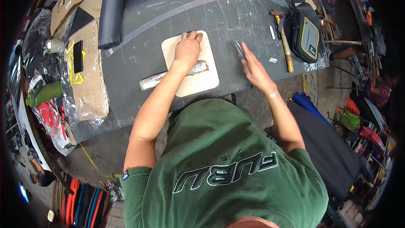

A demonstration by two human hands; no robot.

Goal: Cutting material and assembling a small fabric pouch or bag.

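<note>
Under left hand point(187, 50): cream board point(202, 80)

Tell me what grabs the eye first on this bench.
The left hand presses on a pale square board mid-bench, above a silvery foil-wrapped roll lying across it. The right hand touches a small shiny metal piece beside the board; a black-and-yellow bag sits far right.

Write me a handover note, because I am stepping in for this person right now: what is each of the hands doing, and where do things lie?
Left hand: pressed flat on the cream board, over a foil-wrapped roll lying across it.
Right hand: gripping a small grey metallic tool on the dark worktable, right of the board.
Nearby: hammer and black pouch further right.
Done: roll placed on the board.
Left: roll looks intact and wrapped; tool not yet applied.
</note>
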